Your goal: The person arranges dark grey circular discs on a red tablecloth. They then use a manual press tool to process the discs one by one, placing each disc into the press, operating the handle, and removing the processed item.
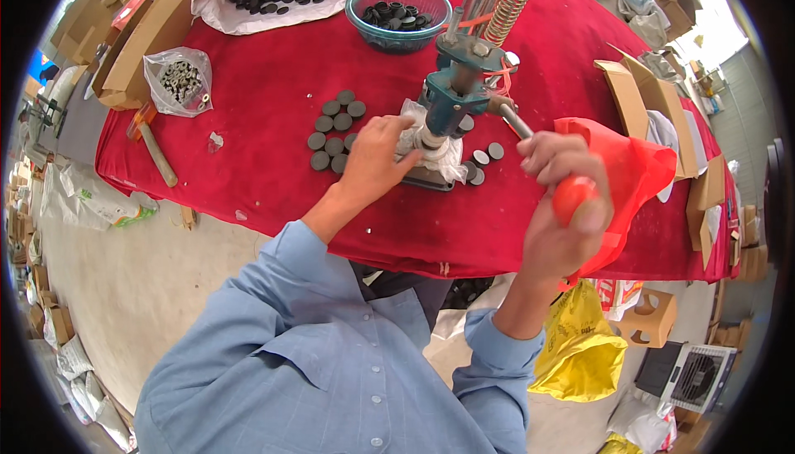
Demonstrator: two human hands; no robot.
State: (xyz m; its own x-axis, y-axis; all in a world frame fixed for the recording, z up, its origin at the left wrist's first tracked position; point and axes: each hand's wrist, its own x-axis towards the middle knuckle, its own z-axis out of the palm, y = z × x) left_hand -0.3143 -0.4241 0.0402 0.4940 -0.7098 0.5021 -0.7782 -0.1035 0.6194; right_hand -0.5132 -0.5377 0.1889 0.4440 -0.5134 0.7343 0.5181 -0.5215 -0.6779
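A green hand press (451, 94) with a steel column and a coil spring stands on the table in front of me. My right hand (567, 185) is wrapped round its lever (515, 120), with the red ball knob (571, 197) showing at the palm; this hand is slightly blurred. My left hand (377, 160) reaches in at the press's left side, thumb and fingers apart beside the lower die (429, 141). Some fingertips are hidden by crumpled clear plastic (451, 164) round the base. Round black caps (333, 108) lie left of the press, and several dark and grey discs (480, 158) lie right of it.
On the red cloth (265, 123) stand a blue-green basin (352, 19) of black parts, a white sack (217, 15) of black pieces and a clear bag (182, 81) of small metal parts. A hammer (157, 154) lies left, a red plastic bag (638, 164) right.
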